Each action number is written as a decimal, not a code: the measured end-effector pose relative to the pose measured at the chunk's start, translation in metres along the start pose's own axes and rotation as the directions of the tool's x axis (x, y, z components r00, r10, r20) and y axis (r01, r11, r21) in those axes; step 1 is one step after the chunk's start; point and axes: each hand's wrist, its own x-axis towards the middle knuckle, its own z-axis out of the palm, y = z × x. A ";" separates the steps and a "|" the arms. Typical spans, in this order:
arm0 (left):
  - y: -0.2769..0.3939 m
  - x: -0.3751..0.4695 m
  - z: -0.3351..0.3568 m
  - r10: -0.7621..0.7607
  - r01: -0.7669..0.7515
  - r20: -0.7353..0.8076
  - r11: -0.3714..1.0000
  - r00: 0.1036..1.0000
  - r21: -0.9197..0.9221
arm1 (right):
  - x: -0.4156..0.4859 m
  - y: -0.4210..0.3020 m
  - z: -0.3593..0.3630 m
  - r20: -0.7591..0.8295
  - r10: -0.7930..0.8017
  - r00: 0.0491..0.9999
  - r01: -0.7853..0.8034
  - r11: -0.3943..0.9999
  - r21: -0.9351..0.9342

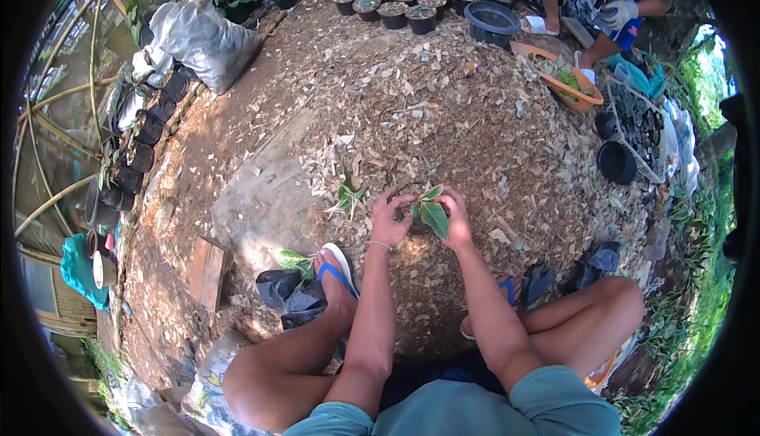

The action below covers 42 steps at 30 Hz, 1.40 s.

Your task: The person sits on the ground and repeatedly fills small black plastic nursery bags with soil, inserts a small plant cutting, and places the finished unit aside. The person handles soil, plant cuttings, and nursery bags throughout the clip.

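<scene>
In the head view a small plant with green, pink-edged leaves [435, 218] stands between my hands, over what looks like a dark pot mostly hidden by them. My left hand [391, 217] curves round its left side, fingers bent. Around the right side is my right hand [456, 216], its fingers close to the leaves and the pot's rim. Whether either hand grips the pot cannot be told. Left of my left hand, another small leafy plant [346, 198] with pale stems lies on the chip-strewn ground. Black plastic bags [291, 293] and a variegated leaf lie beside my left foot.
A wooden block [209, 272] lies at left. Many potted plants [393, 14], a black basin [491, 22] and an orange tray [570, 96] stand farther off. A co-worker's gloved hand [618, 14] shows at upper right, near a white crate [638, 139] and a black pot [617, 163].
</scene>
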 end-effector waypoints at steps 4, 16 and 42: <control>0.003 -0.002 0.004 -0.032 0.032 0.019 0.999 0.999 0.010 | -0.008 -0.011 0.010 0.006 0.155 0.988 -0.154 0.973 0.170; -0.005 -0.002 0.010 0.019 -0.018 -0.091 1.000 0.996 0.007 | 0.007 0.018 -0.010 0.087 0.052 0.995 -0.059 0.995 0.086; -0.013 0.004 0.018 -0.075 0.105 -0.409 0.993 0.909 0.051 | -0.013 -0.029 -0.008 0.087 -0.297 0.951 0.195 0.355 -0.914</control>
